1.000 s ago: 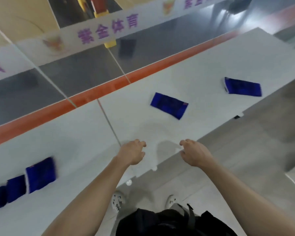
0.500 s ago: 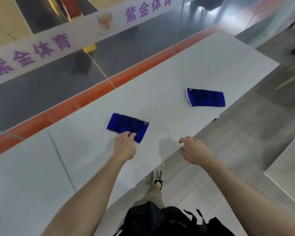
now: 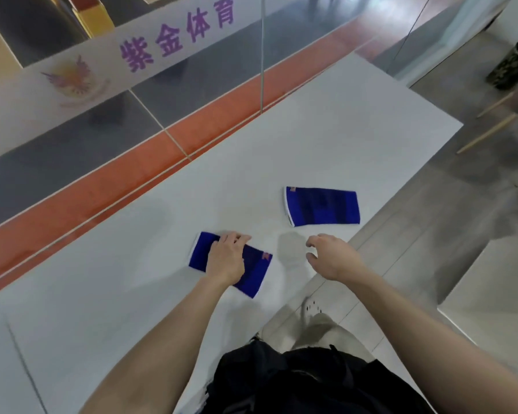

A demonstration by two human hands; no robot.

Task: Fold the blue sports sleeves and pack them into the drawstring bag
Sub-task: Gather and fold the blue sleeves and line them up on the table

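Two flat rectangular blue knit sports sleeves on long white tabletop (image 3: 326, 138). Near sleeve (image 3: 253, 271) angled, close to front table edge, small red tag at its right end. Far sleeve (image 3: 322, 206) to the right and further back, white trim on left end, untouched, clear of both hands. Left hand (image 3: 225, 258) palm down on near sleeve, fingers curled over its far long edge; looks like a grip or pin, cannot tell if fabric is actually pinched. Right hand (image 3: 332, 258) hovering above bare table between the two sleeves, fingers loosely spread and bent, holding nothing. No drawstring bag in view, so packing target unknown from here. Likely step: fold of near sleeve, not yet started. Risks: one-hand pull on smooth tabletop probably slides whole sleeve instead of folding it; near corner already close to table edge, so a drag toward body could drop it to grey tiled floor (image 3: 431, 249). Stretchy knit may spring open without second hand pinning crease. Motion blur present, fine contact detail unreliable.
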